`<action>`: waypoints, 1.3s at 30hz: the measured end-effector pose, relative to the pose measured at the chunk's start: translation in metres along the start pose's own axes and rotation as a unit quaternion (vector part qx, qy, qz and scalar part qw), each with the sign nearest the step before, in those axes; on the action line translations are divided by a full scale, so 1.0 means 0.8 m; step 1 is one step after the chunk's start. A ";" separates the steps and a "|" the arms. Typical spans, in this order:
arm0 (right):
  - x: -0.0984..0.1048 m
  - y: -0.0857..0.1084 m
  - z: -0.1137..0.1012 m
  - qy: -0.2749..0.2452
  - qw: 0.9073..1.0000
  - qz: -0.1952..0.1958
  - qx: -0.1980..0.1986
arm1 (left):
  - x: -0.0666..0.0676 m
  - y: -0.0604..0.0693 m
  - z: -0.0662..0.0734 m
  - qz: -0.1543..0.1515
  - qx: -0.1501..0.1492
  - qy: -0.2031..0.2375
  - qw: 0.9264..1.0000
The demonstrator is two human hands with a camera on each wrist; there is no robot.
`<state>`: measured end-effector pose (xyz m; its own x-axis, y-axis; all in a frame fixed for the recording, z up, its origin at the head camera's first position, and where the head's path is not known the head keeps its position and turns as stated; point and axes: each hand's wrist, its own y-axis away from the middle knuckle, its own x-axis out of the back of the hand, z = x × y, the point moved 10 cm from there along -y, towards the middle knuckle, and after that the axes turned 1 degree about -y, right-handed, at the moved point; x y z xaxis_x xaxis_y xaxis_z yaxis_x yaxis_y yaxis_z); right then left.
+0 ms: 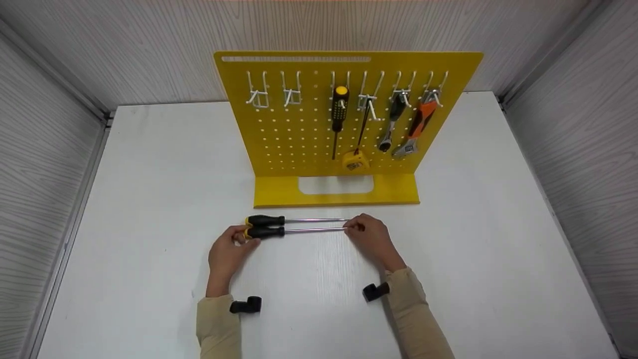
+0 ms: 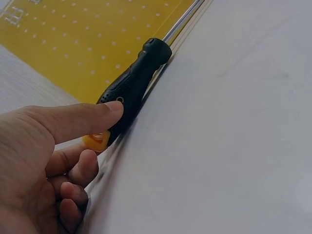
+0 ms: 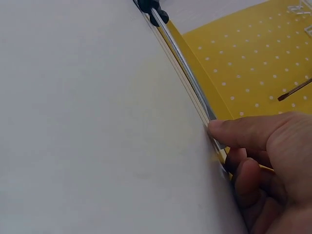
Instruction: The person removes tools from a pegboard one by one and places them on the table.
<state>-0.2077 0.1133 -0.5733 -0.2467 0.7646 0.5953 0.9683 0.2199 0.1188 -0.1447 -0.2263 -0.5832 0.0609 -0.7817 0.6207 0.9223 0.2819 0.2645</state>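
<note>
Two screwdrivers with black and yellow handles lie side by side, shafts pointing right; the nearer one (image 1: 314,230) is just in front of the farther one (image 1: 314,220). My left hand (image 1: 229,254) pinches the handle end of the nearer screwdriver, and in the left wrist view the thumb of that hand (image 2: 44,151) lies on the black handle (image 2: 139,80). At the tip end, my right hand (image 1: 371,239) pinches the shaft; the right wrist view shows the thumb of this hand (image 3: 273,165) against the metal shaft (image 3: 183,61). The fingers partly hide the tips.
Behind the screwdrivers stands a yellow pegboard (image 1: 299,119) with white hooks (image 1: 258,97). A screwdriver (image 1: 340,109), a tape measure (image 1: 355,160), a ratchet wrench (image 1: 393,122) and an orange-handled adjustable wrench (image 1: 421,119) hang there. The white table (image 1: 164,189) extends around it.
</note>
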 end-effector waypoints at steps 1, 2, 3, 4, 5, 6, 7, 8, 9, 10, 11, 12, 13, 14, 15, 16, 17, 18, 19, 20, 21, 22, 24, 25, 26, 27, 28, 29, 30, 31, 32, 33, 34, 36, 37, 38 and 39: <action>0.000 0.000 0.000 0.000 1.000 0.001 0.001 | 0.000 0.000 0.000 -0.001 0.000 0.003 1.000; 0.000 0.000 0.000 -0.002 1.000 0.002 0.003 | 0.000 0.000 -0.001 -0.002 0.001 0.006 1.000; 0.001 0.000 0.000 -0.001 1.000 0.003 0.005 | 0.000 0.000 -0.001 -0.004 0.001 0.010 1.000; 0.001 0.000 -0.001 0.000 1.000 0.004 0.007 | 0.000 0.000 -0.002 -0.005 0.002 0.016 1.000; 0.001 0.000 -0.001 0.000 1.000 0.005 0.008 | 0.000 0.000 -0.003 -0.007 0.003 0.022 1.000; 0.002 0.000 -0.001 0.002 1.000 0.005 0.009 | 0.000 0.000 -0.004 -0.008 0.005 0.029 1.000; 0.002 0.000 -0.001 0.002 1.000 0.006 0.009 | -0.001 -0.001 -0.005 -0.010 0.006 0.035 0.999; 0.002 0.000 0.000 0.001 1.000 0.006 0.006 | -0.001 -0.001 -0.006 -0.012 0.008 0.043 0.999; 0.002 0.000 0.001 -0.001 1.000 0.005 0.002 | -0.001 -0.001 -0.007 -0.014 0.011 0.049 0.999; 0.003 0.000 0.002 -0.006 1.000 0.002 -0.003 | -0.001 -0.001 -0.008 -0.015 0.012 0.057 0.998; 0.003 0.000 0.004 -0.011 1.000 0.000 -0.010 | -0.001 -0.001 -0.008 -0.016 0.013 0.064 0.998; 0.002 0.000 0.005 -0.017 1.000 -0.004 -0.016 | 0.000 -0.001 -0.009 -0.016 0.014 0.072 0.997; 0.002 0.000 0.007 -0.024 0.999 -0.008 -0.023 | 0.001 -0.001 -0.010 -0.015 0.015 0.079 0.997; 0.001 0.000 0.009 -0.029 0.999 -0.012 -0.030 | 0.002 -0.001 -0.011 -0.014 0.017 0.087 0.996; 0.001 0.000 0.010 -0.036 0.999 -0.016 -0.035 | 0.004 -0.001 -0.011 -0.013 0.019 0.095 0.995; 0.000 0.000 0.011 -0.040 0.998 -0.019 -0.039 | 0.005 -0.001 -0.012 -0.013 0.021 0.102 0.995; 0.000 0.000 0.012 -0.044 0.998 -0.021 -0.041 | 0.006 0.000 -0.013 -0.014 0.024 0.107 0.994; 0.000 0.000 0.013 -0.047 0.998 -0.022 -0.042 | 0.006 0.000 -0.014 -0.015 0.028 0.112 0.993; 0.000 0.000 0.014 -0.049 0.998 -0.022 -0.043 | 0.006 0.000 -0.015 -0.018 0.032 0.116 0.993; 0.000 0.000 0.015 -0.052 0.997 -0.023 -0.044 | 0.006 0.000 -0.016 -0.020 0.035 0.119 0.992; 0.000 0.000 0.016 -0.055 0.997 -0.023 -0.044 | 0.006 0.001 -0.016 -0.022 0.037 0.121 0.992; 0.000 0.001 0.017 -0.058 0.997 -0.024 -0.044 | 0.007 0.001 -0.017 -0.023 0.039 0.121 0.992; 0.001 0.001 0.018 -0.064 0.997 -0.026 -0.045 | 0.007 0.001 -0.017 -0.025 0.042 0.124 0.991; 0.001 0.002 0.018 -0.065 0.996 -0.027 -0.045 | 0.007 0.001 -0.018 -0.025 0.043 0.125 0.991; 0.001 0.002 0.019 -0.068 0.996 -0.030 -0.047 | 0.007 0.001 -0.019 -0.025 0.045 0.128 0.990; 0.001 0.002 0.020 -0.069 0.996 -0.032 -0.048 | 0.008 0.001 -0.019 -0.025 0.046 0.132 0.990; 0.000 0.002 0.021 -0.071 0.996 -0.035 -0.051 | 0.008 0.002 -0.020 -0.025 0.047 0.136 0.989; 0.000 0.002 0.022 -0.074 0.995 -0.038 -0.055 | 0.009 0.002 -0.021 -0.025 0.049 0.141 0.988; 0.000 0.002 0.023 -0.076 0.995 -0.040 -0.059 | 0.010 0.003 -0.022 -0.026 0.051 0.146 0.988; 0.000 0.003 0.023 -0.080 0.994 -0.043 -0.060 | 0.011 0.003 -0.023 -0.026 0.052 0.153 0.987; 0.000 0.003 0.022 -0.085 0.993 -0.046 -0.061 | 0.012 0.003 -0.024 -0.027 0.053 0.159 0.985; 0.000 0.003 0.022 -0.089 0.993 -0.048 -0.062 | 0.012 0.004 -0.025 -0.029 0.054 0.166 0.984; 0.000 0.003 0.022 -0.093 0.993 -0.050 -0.061 | 0.013 0.004 -0.025 -0.030 0.055 0.172 0.983; 0.001 0.003 0.020 -0.103 0.992 -0.052 -0.054 | 0.013 0.005 -0.026 -0.032 0.057 0.183 0.981; 0.002 0.003 0.019 -0.109 0.991 -0.053 -0.049 | 0.013 0.005 -0.026 -0.032 0.057 0.188 0.980; 0.003 0.003 0.019 -0.113 0.991 -0.052 -0.045 | 0.013 0.005 -0.025 -0.033 0.057 0.192 0.979; 0.004 0.002 0.018 -0.117 0.991 -0.050 -0.039 | 0.013 0.005 -0.025 -0.033 0.057 0.197 0.978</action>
<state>-0.2071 0.1246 -0.5828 -0.3353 0.8631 0.3778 0.9364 0.2614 0.2341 -0.1327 -0.2446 -0.5902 0.1661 -0.9475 0.2731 0.8822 0.2666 0.3882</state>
